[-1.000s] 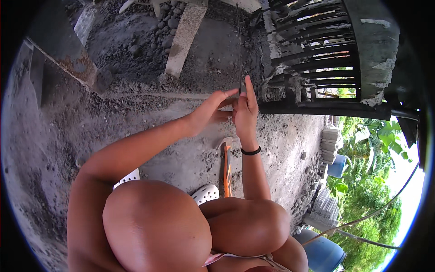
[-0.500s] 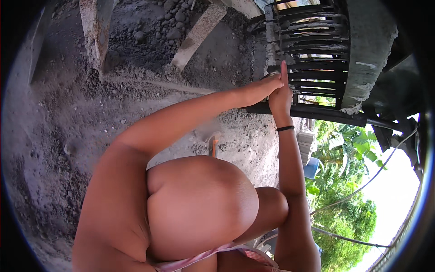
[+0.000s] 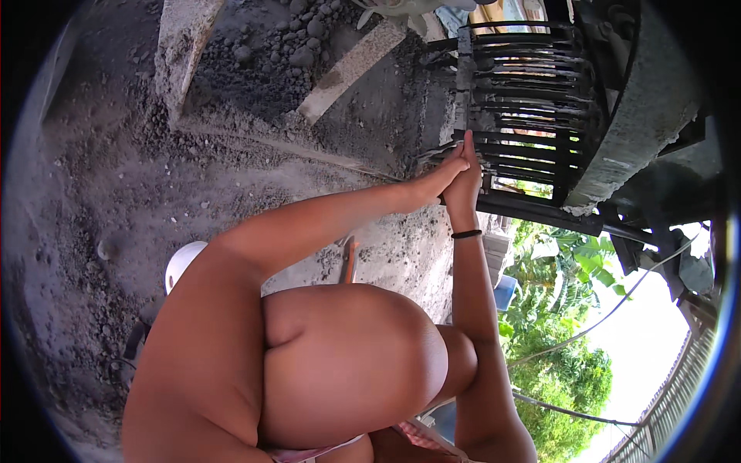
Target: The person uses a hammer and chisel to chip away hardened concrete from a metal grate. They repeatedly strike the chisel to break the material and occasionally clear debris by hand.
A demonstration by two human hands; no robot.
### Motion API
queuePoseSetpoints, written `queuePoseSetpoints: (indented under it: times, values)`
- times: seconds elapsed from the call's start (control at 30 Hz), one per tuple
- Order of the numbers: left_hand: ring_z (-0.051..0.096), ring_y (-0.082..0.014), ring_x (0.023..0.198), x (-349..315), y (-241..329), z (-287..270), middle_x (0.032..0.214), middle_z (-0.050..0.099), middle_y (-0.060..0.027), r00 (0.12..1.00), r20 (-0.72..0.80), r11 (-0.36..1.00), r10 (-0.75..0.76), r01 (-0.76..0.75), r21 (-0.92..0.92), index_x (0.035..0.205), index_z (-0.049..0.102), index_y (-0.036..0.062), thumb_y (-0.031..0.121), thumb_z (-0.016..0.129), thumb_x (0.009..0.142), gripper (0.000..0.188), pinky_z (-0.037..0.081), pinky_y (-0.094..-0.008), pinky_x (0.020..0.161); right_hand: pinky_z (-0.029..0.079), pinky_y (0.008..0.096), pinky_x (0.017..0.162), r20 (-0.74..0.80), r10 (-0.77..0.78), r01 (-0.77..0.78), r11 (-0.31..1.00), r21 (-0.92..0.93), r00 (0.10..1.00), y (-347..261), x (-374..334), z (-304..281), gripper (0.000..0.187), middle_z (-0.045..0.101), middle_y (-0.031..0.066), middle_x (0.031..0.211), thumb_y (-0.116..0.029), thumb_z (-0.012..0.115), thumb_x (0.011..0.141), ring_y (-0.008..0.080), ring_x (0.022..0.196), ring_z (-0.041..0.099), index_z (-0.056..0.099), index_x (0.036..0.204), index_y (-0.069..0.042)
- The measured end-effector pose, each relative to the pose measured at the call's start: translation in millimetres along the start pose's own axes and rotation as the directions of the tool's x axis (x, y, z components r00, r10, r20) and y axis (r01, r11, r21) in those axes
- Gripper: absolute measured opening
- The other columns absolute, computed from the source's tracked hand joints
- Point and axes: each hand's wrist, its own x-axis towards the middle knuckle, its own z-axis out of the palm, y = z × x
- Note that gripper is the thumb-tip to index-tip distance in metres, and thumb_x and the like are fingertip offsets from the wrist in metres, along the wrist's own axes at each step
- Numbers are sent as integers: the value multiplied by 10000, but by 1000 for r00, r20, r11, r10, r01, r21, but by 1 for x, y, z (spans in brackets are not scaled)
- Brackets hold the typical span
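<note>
Both arms reach out past my bent knees, and the two hands meet in front of a slatted dark gate (image 3: 525, 116). My left hand (image 3: 434, 184) is closed, its fingers pressed against the other hand. Beside it, my right hand (image 3: 465, 187) is closed too, with one digit stretched out straight; a black band (image 3: 466, 234) circles that wrist. Anything they grip is hidden or too small to name. A few thin, pale strips show just beyond the fingers, close to the gate's edge.
Grey gritty ground (image 3: 154, 185) holds stones (image 3: 302, 55) and rough concrete or wooden beams (image 3: 353, 71). An orange-handled thing (image 3: 350, 261) lies by my knee. A white round object (image 3: 184, 264) shows beside my left arm. A blue container (image 3: 505, 293), plants and cables are at right.
The view has tilted and shifted slightly. My joined hands sit a little lower and further left in the picture, still together. The white round object has come into sight by my left arm.
</note>
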Motion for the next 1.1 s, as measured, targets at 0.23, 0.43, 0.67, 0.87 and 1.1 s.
queuePoseSetpoints:
  times: [0.23,0.43,0.67,0.87,1.1]
  values:
    - [230,-219,1387,5,9,9,1511,228,-125,1000,-8,1000,3,-3,9,1470,154,36,511,312,913,749,265,-326,1069,436,222,630,31,148,-150,940,307,989,26,11,-5,528,554,-11,890,-32,474,921,71,703,468,349,1433,-56]
    - [241,-195,1374,9,-16,-4,1492,254,-103,967,-60,959,248,-253,-127,1495,93,100,651,320,860,871,240,-364,1086,455,229,715,-310,-51,162,926,342,949,-22,-1,15,489,636,55,926,-18,460,908,93,793,549,413,1394,-41]
    - [262,-237,1375,-9,-30,-9,1513,166,-103,998,14,993,66,-64,-95,1500,-34,188,679,328,866,880,252,-420,1098,453,236,723,-12,93,-82,925,371,996,16,-21,27,569,632,44,894,-59,563,852,97,773,535,416,1400,-92]
    - [120,-235,1423,-11,-26,-8,1549,57,-96,950,153,957,-271,282,-60,1500,-37,132,583,295,923,805,215,-409,1118,470,251,712,147,240,-274,915,297,960,67,-22,23,580,644,80,885,-41,566,838,92,754,532,428,1397,-107]
    - [95,-222,1425,-14,-36,-7,1545,93,-108,994,60,919,91,-107,379,1497,63,94,489,289,945,715,160,-396,1141,397,195,577,-79,107,-38,800,598,991,1,-43,19,534,487,-57,724,-69,476,928,34,665,441,340,1444,-91]
